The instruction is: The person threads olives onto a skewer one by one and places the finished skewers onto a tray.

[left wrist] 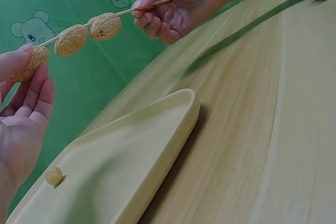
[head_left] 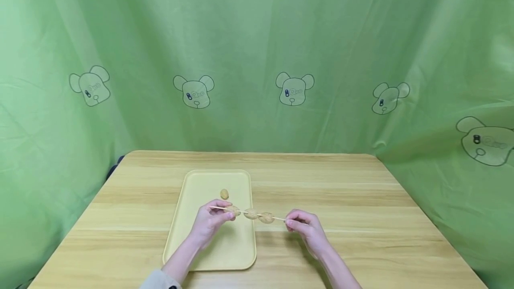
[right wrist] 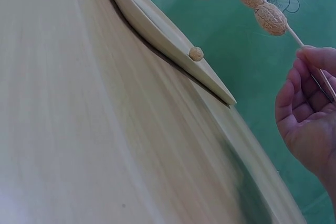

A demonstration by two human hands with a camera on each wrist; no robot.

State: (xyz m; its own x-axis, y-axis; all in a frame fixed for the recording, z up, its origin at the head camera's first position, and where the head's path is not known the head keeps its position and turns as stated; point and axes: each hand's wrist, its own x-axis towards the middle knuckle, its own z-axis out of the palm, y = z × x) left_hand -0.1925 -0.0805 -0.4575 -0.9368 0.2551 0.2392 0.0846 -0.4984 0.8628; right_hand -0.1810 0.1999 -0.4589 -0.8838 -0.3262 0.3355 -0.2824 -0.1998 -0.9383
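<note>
Walnuts (head_left: 251,213), three in a row on a thin wooden skewer (head_left: 277,218), are held level above a yellow tray (head_left: 209,253) on the bench (head_left: 361,217). Left hand (head_left: 210,222) pinches the end walnut; right hand (head_left: 307,229) pinches the skewer's other end. One loose walnut (head_left: 224,194) lies in the tray.

Head cam: high, looking forward and down over the whole table (head_left: 361,200) toward the green curtain (head_left: 257,35). Wrist cams: low, close, skimming the tabletop from opposite sides. All three share the tray (head_left: 237,253) (left wrist: 157,135) (right wrist: 157,24) and skewer (head_left: 250,213) (left wrist: 84,27) (right wrist: 262,11).
</note>
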